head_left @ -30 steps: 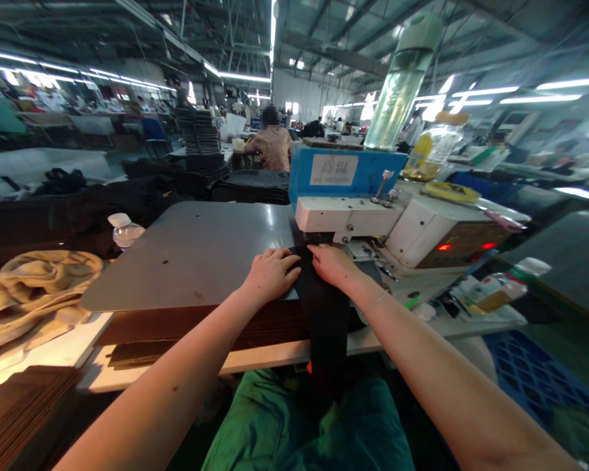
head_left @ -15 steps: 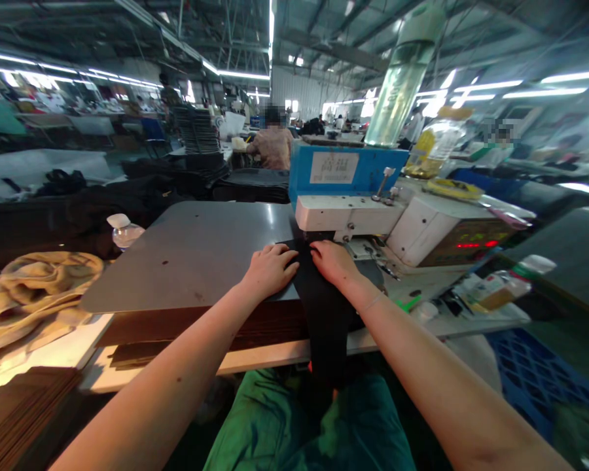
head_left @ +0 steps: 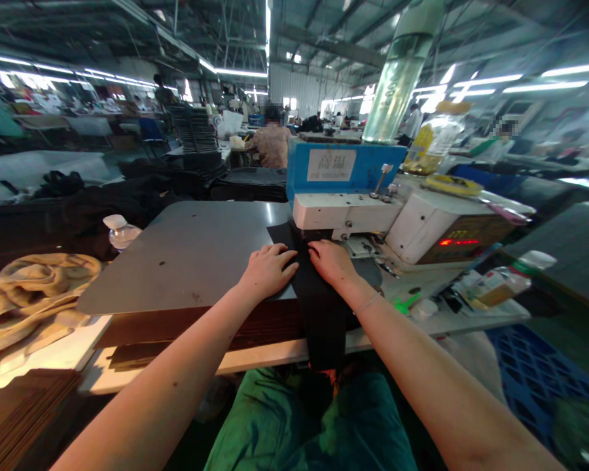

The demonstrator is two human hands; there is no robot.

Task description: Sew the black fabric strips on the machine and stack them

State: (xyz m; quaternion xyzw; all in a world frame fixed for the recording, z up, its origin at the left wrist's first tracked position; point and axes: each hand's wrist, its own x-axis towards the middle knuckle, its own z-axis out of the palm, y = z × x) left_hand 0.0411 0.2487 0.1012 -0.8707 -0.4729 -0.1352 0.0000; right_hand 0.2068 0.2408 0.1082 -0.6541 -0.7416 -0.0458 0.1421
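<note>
A long black strip of material (head_left: 319, 314) runs over a grey metal plate (head_left: 211, 242) and hangs past the table's front edge toward my lap. My left hand (head_left: 269, 269) lies on the plate at the strip's left edge, fingers extended and thumb apart, fingertips touching it. At the right edge, my right hand (head_left: 330, 260) has its fingers bent together on the strip, close to the white machine arm (head_left: 346, 212). The arm hides the spot beneath it where the strip passes.
A blue box (head_left: 346, 163) stands behind the arm, and a control box with red digits (head_left: 451, 239) to its right. Several bottles are around, one a clear bottle (head_left: 122, 232) behind the plate. A tan cloth (head_left: 44, 288) and brown stacked sheets (head_left: 27, 418) lie left.
The black strip has slid away from me: its far end now reaches farther over the plate, and its hanging end is higher. Both hands stay nearly in place.
</note>
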